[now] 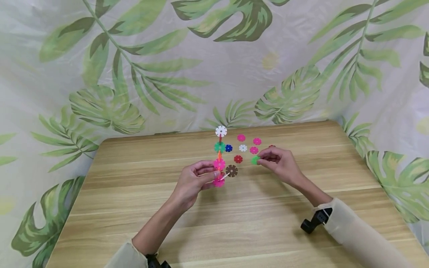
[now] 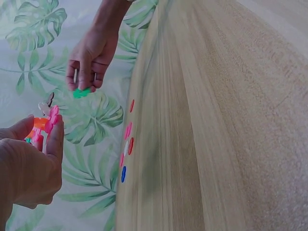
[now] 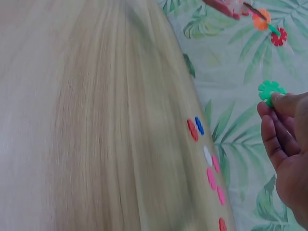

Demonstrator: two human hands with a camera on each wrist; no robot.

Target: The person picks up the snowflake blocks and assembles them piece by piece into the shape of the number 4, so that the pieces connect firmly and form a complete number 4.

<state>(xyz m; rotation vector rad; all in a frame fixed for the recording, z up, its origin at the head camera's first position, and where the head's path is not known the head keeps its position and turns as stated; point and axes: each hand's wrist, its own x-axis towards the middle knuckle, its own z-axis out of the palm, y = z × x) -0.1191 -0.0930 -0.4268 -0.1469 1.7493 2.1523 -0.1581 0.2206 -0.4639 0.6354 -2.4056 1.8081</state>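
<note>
My left hand [image 1: 189, 184] grips the lower part of an upright chain of slotted plastic discs, thumb on one side and fingers behind. A white disc [image 1: 221, 131] tops this chain, with red, green, orange and pink discs below it. From its lower end a white disc seen edge-on and a brown disc [image 1: 231, 171] branch to the right. Over to the right, my right hand [image 1: 283, 163] pinches a single bright green disc [image 1: 255, 160] between thumb and fingers, apart from the chain. The right wrist view shows the green disc's [image 3: 269, 90] notched rim beyond the fingertips.
Loose discs lie flat on the wooden table [image 1: 134, 208] beyond the hands: a blue disc [image 1: 228, 148], a white disc [image 1: 242, 148], a red disc [image 1: 238, 159] and several pink ones [image 1: 241, 137]. Another red disc [image 1: 272, 146] is partly behind the right hand. A leaf-patterned cloth [image 1: 161, 82] hangs behind the table.
</note>
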